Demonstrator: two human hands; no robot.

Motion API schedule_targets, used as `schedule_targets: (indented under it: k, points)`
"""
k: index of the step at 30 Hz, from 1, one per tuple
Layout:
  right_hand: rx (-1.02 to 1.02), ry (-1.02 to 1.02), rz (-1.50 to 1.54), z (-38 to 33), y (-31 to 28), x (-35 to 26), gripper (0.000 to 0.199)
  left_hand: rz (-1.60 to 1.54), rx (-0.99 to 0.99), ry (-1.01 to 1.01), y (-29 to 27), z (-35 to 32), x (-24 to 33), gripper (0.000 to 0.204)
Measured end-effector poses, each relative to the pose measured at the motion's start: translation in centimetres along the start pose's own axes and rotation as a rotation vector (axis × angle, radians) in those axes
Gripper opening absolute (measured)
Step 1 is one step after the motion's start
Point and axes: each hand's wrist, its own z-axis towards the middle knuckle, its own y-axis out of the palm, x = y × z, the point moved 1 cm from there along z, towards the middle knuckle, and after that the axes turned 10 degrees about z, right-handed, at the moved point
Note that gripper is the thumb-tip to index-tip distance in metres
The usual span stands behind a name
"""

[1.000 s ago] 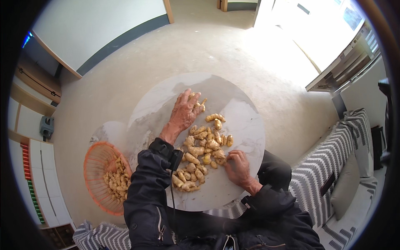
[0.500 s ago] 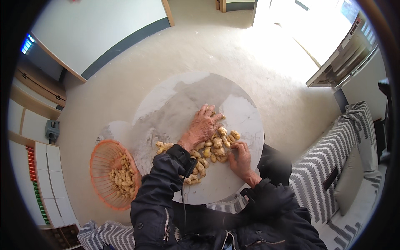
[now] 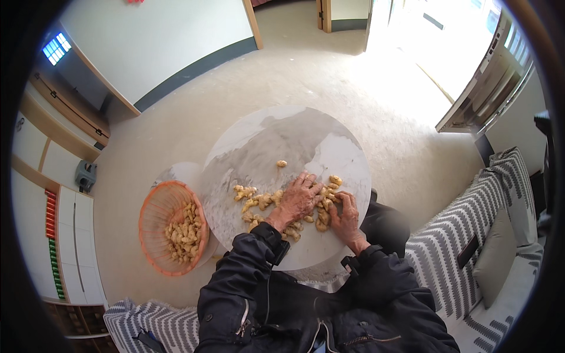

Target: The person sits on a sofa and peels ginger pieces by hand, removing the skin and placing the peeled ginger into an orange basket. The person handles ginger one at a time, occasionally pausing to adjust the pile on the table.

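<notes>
Pieces of ginger (image 3: 263, 200) lie in a loose heap on a round marble-patterned table (image 3: 235, 141). My left hand (image 3: 297, 199) rests palm down on the heap, fingers stretched out and slightly spread, hiding the pieces under it. At the heap's right edge, my right hand (image 3: 347, 222) has its fingers extended beside the ginger, with no piece visible in its grip. A single small ginger piece (image 3: 282, 163) lies apart, beyond my left hand. To the left of the table, an orange plastic basket (image 3: 154, 220) holds many more ginger pieces (image 3: 185, 235).
A sofa with a grey-and-white zigzag cover (image 3: 438, 265) stands to the right, bearing a grey cushion (image 3: 493, 259). White cabinets (image 3: 76, 241) line the left side. Bright light enters by an open door (image 3: 491, 76) at the far right.
My left hand has drawn back from the far side onto the heap, and a lone ginger piece now shows beyond it. My right hand stays at the heap's right edge. The view has shifted slightly.
</notes>
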Motion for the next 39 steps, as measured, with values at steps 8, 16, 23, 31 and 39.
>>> schedule_targets:
  k: [8, 16, 23, 31, 39]
  points:
    - [-0.051, -0.067, -0.009, -0.8, -0.8, 0.3, 0.032, -0.122, -0.011, 0.021, -0.8, -1.9, 1.0, 0.045]
    - [-0.083, -0.110, -0.016, -1.0, -1.3, 0.5, 0.034, -0.153, 0.019, 0.023, -1.8, -3.1, 1.8, 0.044]
    - [-0.081, -0.102, -0.013, -1.0, -1.2, 0.5, 0.032, -0.165, 0.275, -0.166, -3.9, -7.0, -1.1, 0.039]
    - [-0.077, -0.112, -0.051, -1.4, -0.8, 1.1, 0.030, -0.120, 0.412, -0.666, -3.8, -19.2, -8.2, 0.036]
    - [-0.084, -0.122, -0.077, -1.6, -0.5, 1.2, 0.028, -0.115, 0.354, -0.639, -3.0, -17.9, -11.3, 0.035]
